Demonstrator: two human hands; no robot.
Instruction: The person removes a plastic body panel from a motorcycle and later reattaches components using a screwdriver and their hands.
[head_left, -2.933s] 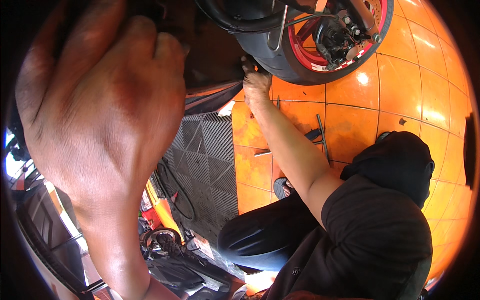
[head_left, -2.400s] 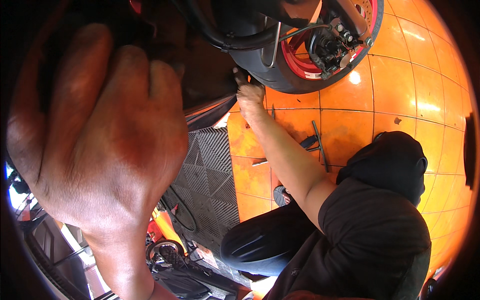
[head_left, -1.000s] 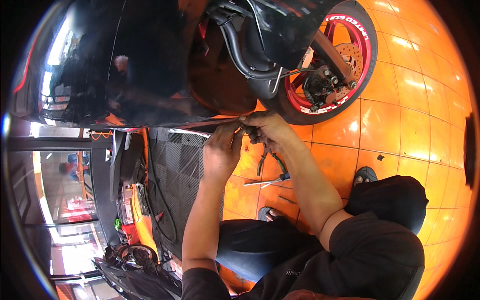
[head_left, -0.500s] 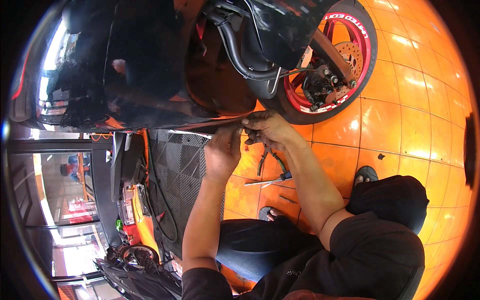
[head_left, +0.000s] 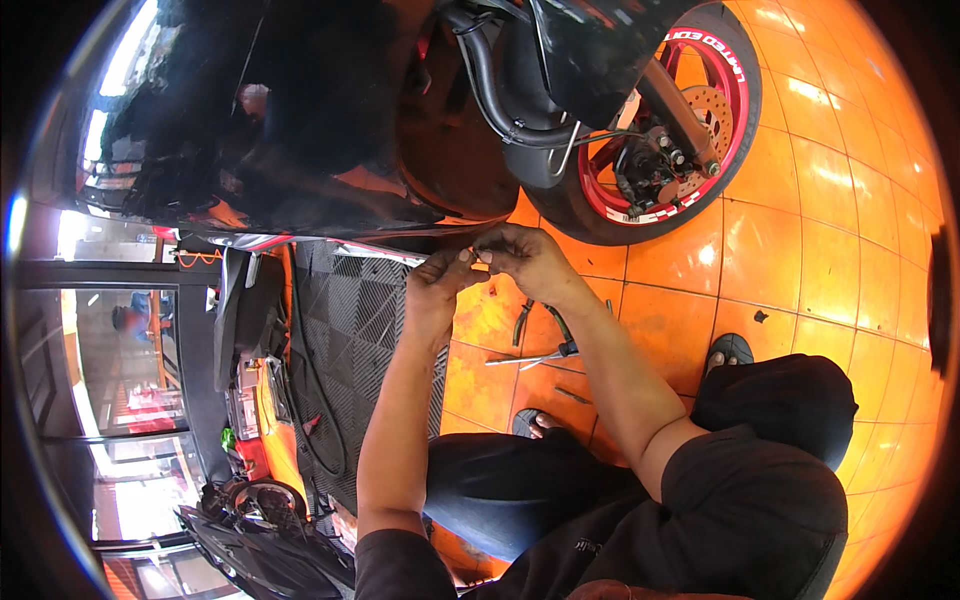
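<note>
Both my hands meet just beneath the lower edge of a glossy black motorcycle fairing (head_left: pixel 330 140), fingertips nearly touching. My left hand (head_left: pixel 436 287) is closed in a pinch of thumb and fingers. Facing it, my right hand (head_left: pixel 528 264) pinches too, its fingers bent inward and darkly smudged. Something small and dark seems to lie between the fingertips; I cannot make out what it is. On the orange tiles below the right hand lie pliers (head_left: pixel 557 322) with green and black handles, and a screwdriver (head_left: pixel 541 357) with a dark handle.
The front wheel (head_left: pixel 738 110), with red rim and brake disc, stands at the upper right. A dark ribbed mat (head_left: pixel 350 350) covers floor left of my hands. Another motorcycle (head_left: pixel 265 540) is at the lower left. A thin dark piece (head_left: pixel 574 396) lies near my foot.
My hands have come slightly down from the fairing's edge, still pinching close together. The motorcycle has shifted a little rightward in the view.
</note>
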